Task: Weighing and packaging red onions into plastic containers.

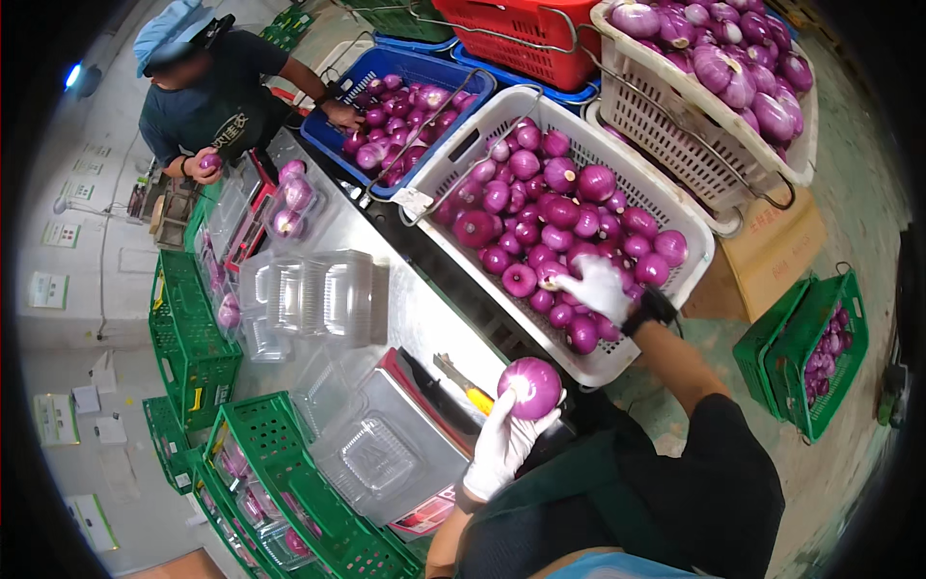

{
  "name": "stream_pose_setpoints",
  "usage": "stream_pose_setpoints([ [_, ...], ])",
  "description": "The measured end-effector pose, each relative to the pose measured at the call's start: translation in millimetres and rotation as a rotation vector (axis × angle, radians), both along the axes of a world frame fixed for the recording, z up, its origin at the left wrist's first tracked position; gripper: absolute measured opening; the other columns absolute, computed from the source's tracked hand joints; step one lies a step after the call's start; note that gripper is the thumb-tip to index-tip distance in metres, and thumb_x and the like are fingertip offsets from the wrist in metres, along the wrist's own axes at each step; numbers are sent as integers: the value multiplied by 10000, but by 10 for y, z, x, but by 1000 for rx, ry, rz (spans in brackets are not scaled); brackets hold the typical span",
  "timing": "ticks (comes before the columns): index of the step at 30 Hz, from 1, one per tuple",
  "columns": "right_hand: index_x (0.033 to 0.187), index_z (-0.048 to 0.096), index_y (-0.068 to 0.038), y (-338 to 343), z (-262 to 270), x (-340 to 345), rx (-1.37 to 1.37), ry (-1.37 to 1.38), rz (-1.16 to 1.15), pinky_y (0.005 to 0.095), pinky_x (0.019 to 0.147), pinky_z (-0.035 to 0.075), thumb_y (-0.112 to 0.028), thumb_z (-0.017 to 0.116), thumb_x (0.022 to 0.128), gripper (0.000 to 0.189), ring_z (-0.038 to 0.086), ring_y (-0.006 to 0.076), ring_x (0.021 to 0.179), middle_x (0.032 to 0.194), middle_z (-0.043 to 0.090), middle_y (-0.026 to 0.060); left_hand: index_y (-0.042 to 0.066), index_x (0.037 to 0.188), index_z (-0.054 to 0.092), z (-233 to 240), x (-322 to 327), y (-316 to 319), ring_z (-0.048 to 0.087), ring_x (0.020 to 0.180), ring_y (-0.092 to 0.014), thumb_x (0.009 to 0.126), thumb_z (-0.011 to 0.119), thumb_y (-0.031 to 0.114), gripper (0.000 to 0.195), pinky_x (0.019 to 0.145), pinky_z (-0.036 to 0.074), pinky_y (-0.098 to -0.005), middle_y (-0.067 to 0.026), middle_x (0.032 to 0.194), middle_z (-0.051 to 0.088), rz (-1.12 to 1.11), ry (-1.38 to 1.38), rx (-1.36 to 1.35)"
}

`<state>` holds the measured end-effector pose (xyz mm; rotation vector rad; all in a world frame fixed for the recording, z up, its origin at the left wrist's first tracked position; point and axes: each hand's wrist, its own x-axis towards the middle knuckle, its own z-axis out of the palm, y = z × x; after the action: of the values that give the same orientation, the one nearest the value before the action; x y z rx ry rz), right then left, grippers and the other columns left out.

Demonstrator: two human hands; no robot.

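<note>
My left hand [504, 445], in a white glove, holds a large peeled red onion [530, 389] near my body, its pale end showing. My right hand [599, 289], gloved too and slightly blurred, reaches into a white plastic crate [470, 286] full of red onions [561, 212]; its fingers touch an onion near the front, and whether they grip it I cannot tell. Beside the held onion, a knife with a yellow handle [477, 398] lies on the metal table [414, 318]. A clear plastic clamshell [376, 452] sits open on a scale [434, 474] to the left.
Stacked clear clamshells [318, 297] stand on the table. Across it, a co-worker [210, 94] holds an onion, one hand in a blue crate [463, 123]. Green crates [289, 463] with packed onions line the left side; another onion crate [636, 108] is at upper right, green crates [817, 354] on the floor.
</note>
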<state>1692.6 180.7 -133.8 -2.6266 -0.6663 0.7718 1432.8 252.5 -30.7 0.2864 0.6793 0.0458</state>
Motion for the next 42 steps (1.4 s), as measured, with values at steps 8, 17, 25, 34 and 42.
stream_pose_setpoints([
  [8, 1183, 481, -84, -20, -1183, 636, -160, -232, 230, 433, 811, 466, -283, 826, 569, 732, 581, 278, 1047, 1075, 586, 121, 31, 1345, 401, 448, -331, -126, 590, 1057, -392, 749, 735, 371, 762, 938, 491, -484, -197, 1210, 555, 238, 112, 314],
  [17, 1263, 461, -61, -443, 243, 32, 1350, 1091, -285, 328, 705, 517, -242, 669, 853, 494, 601, 228, 858, 1093, 585, 125, 16, 1313, 422, 544, -373, -196, 586, 1068, -362, 769, 690, 448, 745, 903, 513, -424, -221, 1214, 550, 175, -65, 261],
  [25, 1181, 521, 16, -108, 916, -606, 1158, 1741, -322, 382, 691, 548, -648, 372, 899, 737, 642, 299, 838, 1009, 623, 191, 22, 1365, 370, 685, -1215, -228, 549, 1121, -408, 681, 780, 476, 917, 947, 493, -463, -225, 1287, 491, 299, -357, 281],
  [34, 1287, 443, -60, 1018, 2269, -2377, 1079, 438, 872, 346, 958, 448, -202, 750, 657, 715, 557, 242, 1123, 1181, 544, 119, 37, 1271, 468, 1188, -2652, 1050, 534, 1144, -218, 619, 811, 157, 746, 958, 459, -348, -125, 1243, 525, 354, 567, 1921],
  [42, 1204, 500, -47, 1585, 1589, -3090, 784, -375, 1241, 463, 976, 346, -238, 757, 626, 660, 475, 355, 1127, 1193, 509, 170, 60, 1232, 510, 403, -2494, 1217, 437, 1199, -386, 577, 801, 357, 776, 1041, 333, -444, -176, 1219, 523, 47, 703, 2244],
])
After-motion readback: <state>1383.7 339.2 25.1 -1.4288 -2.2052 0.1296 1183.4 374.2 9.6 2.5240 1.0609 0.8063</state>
